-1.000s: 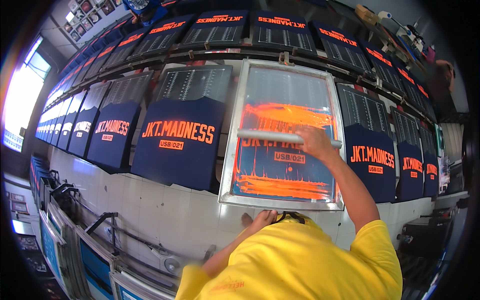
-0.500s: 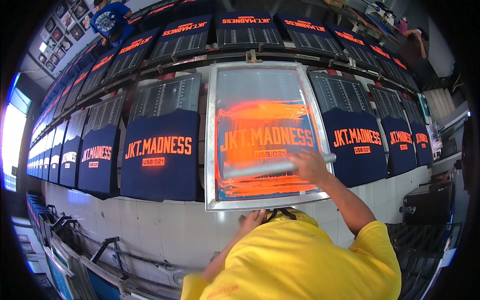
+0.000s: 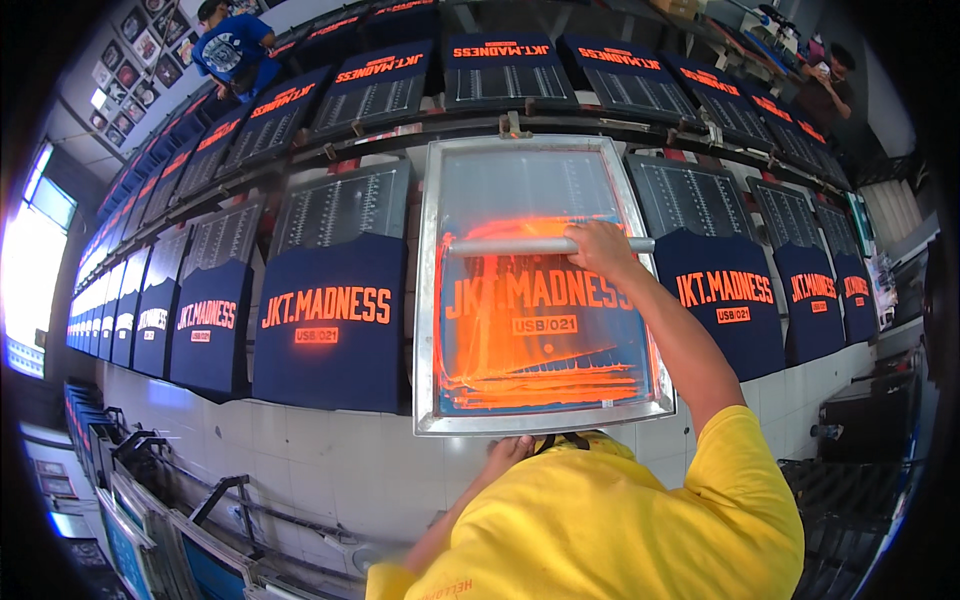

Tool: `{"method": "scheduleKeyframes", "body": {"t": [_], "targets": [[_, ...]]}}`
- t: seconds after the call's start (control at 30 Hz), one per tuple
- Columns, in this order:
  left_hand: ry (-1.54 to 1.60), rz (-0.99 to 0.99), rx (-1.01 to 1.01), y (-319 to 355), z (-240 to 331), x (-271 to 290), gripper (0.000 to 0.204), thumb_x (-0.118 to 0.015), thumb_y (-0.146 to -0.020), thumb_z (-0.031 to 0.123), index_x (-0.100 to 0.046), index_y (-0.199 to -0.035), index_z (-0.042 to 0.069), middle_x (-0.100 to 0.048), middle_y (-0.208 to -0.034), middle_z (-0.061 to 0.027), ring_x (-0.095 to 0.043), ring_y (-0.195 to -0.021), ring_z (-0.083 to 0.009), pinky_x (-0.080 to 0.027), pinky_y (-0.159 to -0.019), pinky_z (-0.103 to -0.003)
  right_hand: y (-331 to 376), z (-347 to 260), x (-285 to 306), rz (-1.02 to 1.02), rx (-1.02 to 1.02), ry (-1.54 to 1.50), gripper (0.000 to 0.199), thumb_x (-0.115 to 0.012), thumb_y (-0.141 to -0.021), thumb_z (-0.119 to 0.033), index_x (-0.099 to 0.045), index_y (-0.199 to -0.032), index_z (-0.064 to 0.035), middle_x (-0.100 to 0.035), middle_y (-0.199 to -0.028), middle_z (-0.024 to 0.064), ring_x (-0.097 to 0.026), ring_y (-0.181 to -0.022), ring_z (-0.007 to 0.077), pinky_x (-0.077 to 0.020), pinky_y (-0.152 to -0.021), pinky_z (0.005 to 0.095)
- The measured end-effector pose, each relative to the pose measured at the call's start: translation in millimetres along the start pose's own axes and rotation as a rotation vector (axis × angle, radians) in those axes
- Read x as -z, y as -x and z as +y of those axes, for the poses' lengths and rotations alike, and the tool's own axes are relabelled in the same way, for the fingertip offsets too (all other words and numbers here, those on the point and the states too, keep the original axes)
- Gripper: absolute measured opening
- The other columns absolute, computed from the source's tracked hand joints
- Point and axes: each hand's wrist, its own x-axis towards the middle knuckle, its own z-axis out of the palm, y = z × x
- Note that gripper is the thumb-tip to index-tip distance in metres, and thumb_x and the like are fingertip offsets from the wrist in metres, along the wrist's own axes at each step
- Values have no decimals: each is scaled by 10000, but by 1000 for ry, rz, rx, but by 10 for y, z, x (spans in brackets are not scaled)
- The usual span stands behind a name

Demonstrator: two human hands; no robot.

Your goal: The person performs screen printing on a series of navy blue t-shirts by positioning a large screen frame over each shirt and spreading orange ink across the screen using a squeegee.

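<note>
My right hand (image 3: 601, 251) is closed around the grey bar of a squeegee (image 3: 520, 246), which lies across the upper part of a silk screen. The screen's metal frame (image 3: 424, 300) rests over a dark board, and its mesh shows a see-through lettered design. Bright orange ink (image 3: 500, 375) is smeared over the mesh, thickest in streaks along the near end and in a band by the squeegee. At the near edge of the frame, my left hand (image 3: 508, 455) is closed with its fingertips at the rim; the lower fingers are partly hidden.
Navy shirts with orange lettering, such as the left shirt (image 3: 330, 365) and the right shirt (image 3: 725, 345), lie on boards on both sides. Beyond a rail (image 3: 370, 140) runs another row. One person (image 3: 235, 55) stands far left, another (image 3: 828, 85) far right.
My right hand has moved the squeegee away from me, from the lower part of the mesh to above the lettering. My left hand stays by the near rim. The view has shifted slightly.
</note>
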Motion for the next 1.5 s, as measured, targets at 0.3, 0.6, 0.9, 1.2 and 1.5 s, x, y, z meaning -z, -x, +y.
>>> {"method": "scheduleKeyframes", "body": {"t": [0.3, 0.6, 0.9, 1.2, 1.5], "targets": [[-2, -3, 81, -33, -103, 21, 430, -402, -1061, 433, -636, -985, 81, -567, -717, -29, -535, -687, -160, -446, -658, -343, 511, -198, 237, -156, 149, -47, 219, -748, -721, -231, -663, -887, -115, -682, -815, 88, -674, -815, 308, -524, -719, 465], [34, -35, 31, -41, -113, 65, 423, -424, -1060, 408, -583, -936, 37, -520, -736, -40, -478, -690, -166, -429, -652, -345, 2010, -1052, 191, 79, 127, -20, 215, -691, -703, -154, -624, -904, -117, -606, -869, 47, -605, -835, 250, -512, -683, 377], [1, -125, 3, -127, -126, 164, 404, -406, -1076, 390, -529, -932, 34, -484, -813, -25, -448, -777, -154, -401, -747, -307, 2364, -1321, 146, 34, 87, -79, 558, -831, -612, -284, -581, -1057, -58, -565, -1098, 93, -551, -961, 260, -459, -765, 378], [36, -207, 190, -157, -83, 205, 421, -441, -1065, 384, -565, -912, 12, -514, -784, -1, -450, -731, -119, -407, -692, -284, 2536, -1362, -44, -15, 47, -155, 667, -835, -644, -387, -567, -1144, -35, -542, -1217, 133, -524, -1068, 297, -444, -835, 410], [-466, -270, 105, 31, -45, 519, 444, -496, -1029, 394, -655, -1127, -8, -688, -974, -108, -631, -889, -199, -495, -829, -330, 2536, -1169, 70, 154, -60, -303, 525, -760, -791, -368, -592, -1149, -22, -578, -1199, 148, -550, -1068, 338, -466, -877, 429]]}}
